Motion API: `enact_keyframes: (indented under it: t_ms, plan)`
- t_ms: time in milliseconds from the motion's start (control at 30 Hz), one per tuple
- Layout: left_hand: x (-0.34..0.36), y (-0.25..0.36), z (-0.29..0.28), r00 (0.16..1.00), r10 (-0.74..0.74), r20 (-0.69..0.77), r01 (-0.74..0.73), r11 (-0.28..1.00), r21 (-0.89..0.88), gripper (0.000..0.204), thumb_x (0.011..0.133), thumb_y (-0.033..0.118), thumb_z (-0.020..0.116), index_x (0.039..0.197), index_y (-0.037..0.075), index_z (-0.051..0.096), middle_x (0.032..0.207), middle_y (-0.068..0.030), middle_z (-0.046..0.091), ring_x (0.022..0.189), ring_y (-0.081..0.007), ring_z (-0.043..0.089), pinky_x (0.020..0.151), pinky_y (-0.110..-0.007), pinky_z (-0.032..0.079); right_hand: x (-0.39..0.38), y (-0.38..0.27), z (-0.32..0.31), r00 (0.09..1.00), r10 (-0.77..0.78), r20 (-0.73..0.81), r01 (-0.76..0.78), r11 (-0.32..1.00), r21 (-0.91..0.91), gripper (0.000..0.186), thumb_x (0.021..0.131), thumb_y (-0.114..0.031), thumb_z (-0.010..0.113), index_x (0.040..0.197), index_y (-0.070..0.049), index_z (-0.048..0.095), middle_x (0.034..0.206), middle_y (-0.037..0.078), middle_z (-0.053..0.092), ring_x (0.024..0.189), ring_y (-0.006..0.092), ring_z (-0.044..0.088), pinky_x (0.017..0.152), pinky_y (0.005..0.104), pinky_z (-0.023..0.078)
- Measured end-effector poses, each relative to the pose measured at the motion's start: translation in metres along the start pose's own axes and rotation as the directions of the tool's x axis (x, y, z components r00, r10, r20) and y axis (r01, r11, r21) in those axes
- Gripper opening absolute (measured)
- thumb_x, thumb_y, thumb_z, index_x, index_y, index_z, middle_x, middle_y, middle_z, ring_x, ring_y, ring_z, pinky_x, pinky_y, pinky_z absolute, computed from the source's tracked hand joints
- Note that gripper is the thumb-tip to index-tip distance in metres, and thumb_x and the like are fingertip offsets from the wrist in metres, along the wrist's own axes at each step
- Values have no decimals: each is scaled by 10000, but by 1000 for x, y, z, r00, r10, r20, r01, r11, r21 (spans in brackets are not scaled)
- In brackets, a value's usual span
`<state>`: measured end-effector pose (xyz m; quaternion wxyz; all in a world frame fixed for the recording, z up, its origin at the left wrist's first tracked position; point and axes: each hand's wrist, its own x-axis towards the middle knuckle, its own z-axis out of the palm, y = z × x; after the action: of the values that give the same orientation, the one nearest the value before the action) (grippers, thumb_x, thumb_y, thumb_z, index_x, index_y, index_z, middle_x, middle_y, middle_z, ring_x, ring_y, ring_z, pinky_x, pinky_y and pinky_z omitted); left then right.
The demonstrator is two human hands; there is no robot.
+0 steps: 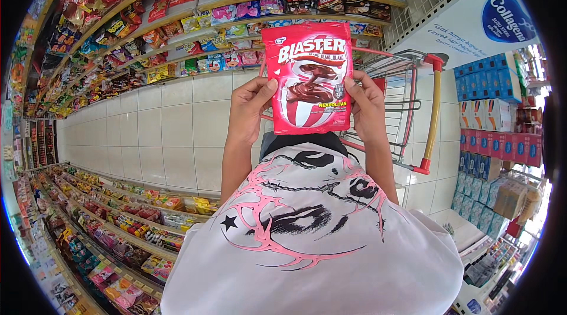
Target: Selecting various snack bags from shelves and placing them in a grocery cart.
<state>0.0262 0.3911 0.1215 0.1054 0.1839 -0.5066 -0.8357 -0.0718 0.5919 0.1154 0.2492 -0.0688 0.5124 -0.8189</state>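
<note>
A pink-red bag of candy (310, 111) is held upright in front of me, its printed front facing up at me. It shows a red-and-white striped sweet with chocolate swirls. My left hand (251, 99) pinches the bag's left edge, thumb on the front and fingers behind. On the opposite edge my right hand (367, 102) grips it the same way. The fingers behind the bag are mostly hidden. Just beyond my right hand stands a wire shopping cart (407, 111) with a red-and-yellow handle, partly covered by the bag and my arm.
Shelves of bagged sweets (236, 10) run along the far side and curve to the left. Another candy shelf (127, 214) stands at lower left. Pale floor tiles (147, 132) lie between them. Stacked boxes (487, 114) fill the right, below a white-and-blue sign (466, 31).
</note>
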Motion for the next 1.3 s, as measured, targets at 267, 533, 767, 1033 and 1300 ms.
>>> enact_keyframes:
  t_ms: [267, 533, 767, 1033, 1300]
  plan:
    - [13, -16, -4, 998, -23, -55, 28, 995, 97, 194, 839, 180, 638, 892, -6, 631, 794, -32, 633, 692, -76, 566, 635, -213, 452, 10, 5, -10, 998, 50, 30, -48, 998, -44, 279, 864, -107, 581, 1107, -12, 485, 924, 72, 649, 807, 91, 617, 684, 228, 515]
    - [55, -107, -67, 956, -251, -154, 283, 925, 251, 251, 871, 211, 577, 1035, 26, 619, 892, -37, 628, 739, -108, 576, 643, -231, 469, 45, 73, -77, 965, 222, -141, -245, 954, -172, 280, 835, -88, 610, 1086, -42, 494, 936, 76, 639, 831, 108, 606, 722, 251, 494]
    - [30, -255, -190, 834, 284, -473, 175, 677, 715, 192, 817, 146, 616, 971, 31, 607, 872, -62, 559, 816, -161, 535, 726, -314, 445, 63, 180, -167, 811, 426, -402, -502, 859, -103, 265, 796, -150, 644, 1026, -118, 517, 873, 16, 597, 725, 101, 547, 556, 254, 413]
    - [105, -264, -180, 780, 266, -567, 204, 749, 631, 448, 915, 394, 481, 793, -31, 552, 721, -72, 515, 716, -157, 468, 638, -288, 395, 112, 292, -225, 667, 542, -512, -621, 784, 21, 251, 793, -168, 642, 1008, -174, 513, 882, -1, 593, 774, 119, 526, 661, 324, 427]
    - [117, -254, -173, 716, 197, -669, 364, 713, 600, 327, 890, 245, 559, 722, -33, 599, 610, -11, 487, 600, -76, 394, 546, -243, 340, 181, 388, -223, 670, 592, -448, -667, 745, -14, 240, 814, -160, 628, 1030, -172, 525, 882, -14, 610, 784, 110, 539, 690, 330, 433]
